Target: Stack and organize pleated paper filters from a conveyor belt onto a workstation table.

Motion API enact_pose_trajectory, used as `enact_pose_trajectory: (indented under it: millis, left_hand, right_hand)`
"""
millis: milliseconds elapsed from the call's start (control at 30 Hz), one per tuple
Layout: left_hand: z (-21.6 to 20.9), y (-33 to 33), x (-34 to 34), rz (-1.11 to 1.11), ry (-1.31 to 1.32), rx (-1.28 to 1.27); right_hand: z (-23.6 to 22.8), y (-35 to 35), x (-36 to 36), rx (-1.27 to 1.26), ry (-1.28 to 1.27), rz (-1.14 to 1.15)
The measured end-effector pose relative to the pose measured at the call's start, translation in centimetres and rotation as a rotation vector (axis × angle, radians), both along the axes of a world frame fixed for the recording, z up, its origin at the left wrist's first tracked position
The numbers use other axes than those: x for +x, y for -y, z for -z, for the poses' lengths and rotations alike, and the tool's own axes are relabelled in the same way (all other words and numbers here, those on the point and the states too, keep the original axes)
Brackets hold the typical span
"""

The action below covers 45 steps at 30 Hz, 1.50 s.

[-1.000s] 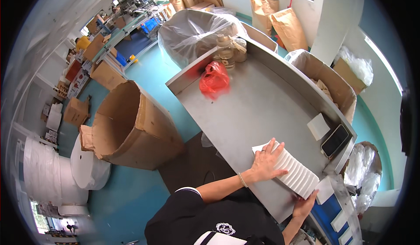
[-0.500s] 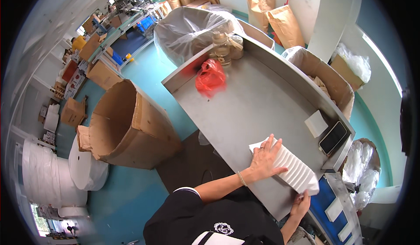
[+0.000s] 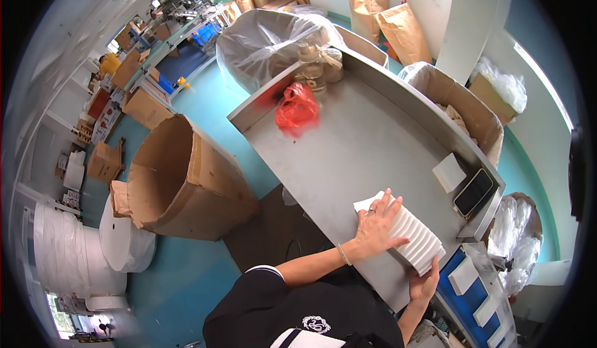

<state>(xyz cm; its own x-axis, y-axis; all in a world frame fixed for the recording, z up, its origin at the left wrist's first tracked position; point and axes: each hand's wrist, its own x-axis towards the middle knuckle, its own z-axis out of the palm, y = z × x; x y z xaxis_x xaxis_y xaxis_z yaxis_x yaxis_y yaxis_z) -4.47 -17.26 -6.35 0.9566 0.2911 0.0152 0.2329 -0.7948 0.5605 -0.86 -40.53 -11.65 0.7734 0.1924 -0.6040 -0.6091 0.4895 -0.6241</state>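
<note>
A row of white, flat folded packs (image 3: 413, 239) lies side by side on the metal table (image 3: 367, 143), close to my body. Across the row's left part rests my left hand (image 3: 375, 227), its fingers stretched and spread on top of the packs. My right hand (image 3: 424, 283) is cupped around the row's near right end, with its fingertips against the last pack. Some of its fingers are hidden by the packs. Beside the table, several similar white packs (image 3: 462, 276) lie on a narrow blue conveyor belt (image 3: 474, 292).
A single white block (image 3: 449, 172) and a phone (image 3: 474, 192) lie by the table's raised right edge. At the far end are a red plastic bag (image 3: 296, 108) and glass jars (image 3: 313, 68). A large cardboard box (image 3: 211, 186) stands left of the table; another lined box (image 3: 460, 105) stands right.
My right hand has moved slightly left, and the pack that stuck out at the end now sits in line with the row. The packs on the belt have moved closer to the table.
</note>
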Motion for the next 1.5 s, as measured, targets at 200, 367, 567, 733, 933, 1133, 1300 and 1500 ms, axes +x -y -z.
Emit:
enact_pose_trajectory:
  millis: [200, 367, 567, 733, 933, 1133, 1300, 1500]
  left_hand:
    - [1.2, 0.0, 0.2, 0.005, 0.022, -0.001]
    - [1.0, 0.5, 0.1, 0.048, -0.007, -0.046]
    - [0.6, 2.5, 0.0, 0.084, -0.009, -0.039]
    - [0.5, 2.6, 0.5, 0.001, 0.037, -0.017]
    - [0.1, 4.4, 0.3, 0.095, 0.043, 0.180]
    - [-0.7, 3.7, 0.2, 0.091, -0.029, -0.006]
    - [2.2, 4.1, 0.4, 0.158, 0.128, 0.029]
    - [0.6, 2.4, 1.0, 0.122, 0.092, 0.110]
  right_hand:
    - [2.4, 2.3, -1.2, -0.165, 0.053, -0.055]
    - [1.2, 2.1, 0.3, -0.011, 0.036, 0.221]
    - [0.0, -1.5, 0.3, -0.446, 0.313, -0.044]
    - [-0.9, -0.5, -0.7, 0.153, -0.014, -0.030]
    - [2.0, 0.3, -1.8, -0.236, 0.125, -0.124]
    - [3.3, 4.9, -0.2, -0.096, -0.033, 0.227]
    - [-0.7, -2.7, -0.4, -0.792, 0.472, -0.056]
    - [-1.0, -1.5, 0.4, 0.091, -0.076, -0.013]
